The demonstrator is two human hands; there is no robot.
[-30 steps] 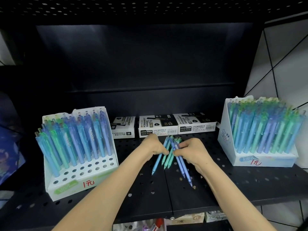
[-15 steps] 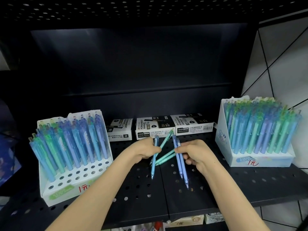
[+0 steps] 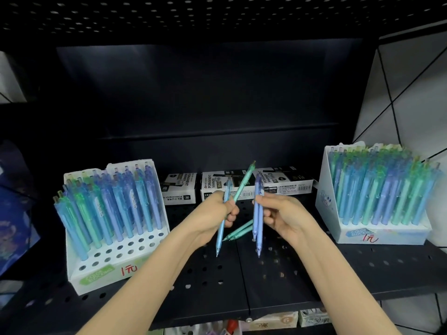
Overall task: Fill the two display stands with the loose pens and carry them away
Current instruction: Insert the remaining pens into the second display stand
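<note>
Blue pens (image 3: 257, 228) gripped by left hand (image 3: 217, 213), right hand (image 3: 284, 215).

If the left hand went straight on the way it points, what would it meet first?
Probably the middle marker box; the pens that the left hand grips would touch it first. Depth is unclear.

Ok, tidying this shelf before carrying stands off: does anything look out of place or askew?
The left stand has empty front holes, while the right stand looks full. The left hand grips a blue pen and a green pen crossed askew.
</note>
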